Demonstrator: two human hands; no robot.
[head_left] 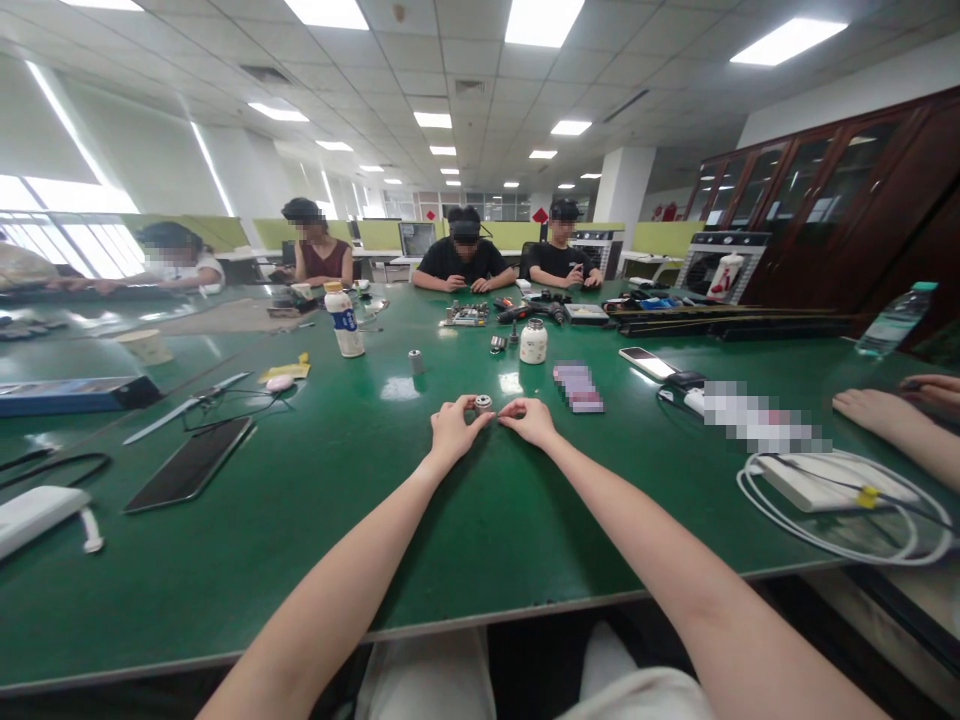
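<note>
My left hand (452, 430) reaches over the green table (480, 540), its fingers closed round a small silver metal cylinder (483, 402) with a ringed top. Just to the right, my right hand (531, 421) is pinched, thumb and fingertips together close to the cylinder. Whatever those fingertips hold, if anything, is too small to make out. Beyond my hands stand a similar grey metal cylinder (416, 361) and a white patterned jar (533, 342). Small metal parts (498, 345) lie left of the jar.
A milk bottle (344, 320) stands front left. Left of my arms lies a dark tablet (191, 465); to the right are a phone (646, 363), a white box with cables (832, 482) and another person's hand (870, 408). A power drill (532, 310) lies farther back, before several seated people.
</note>
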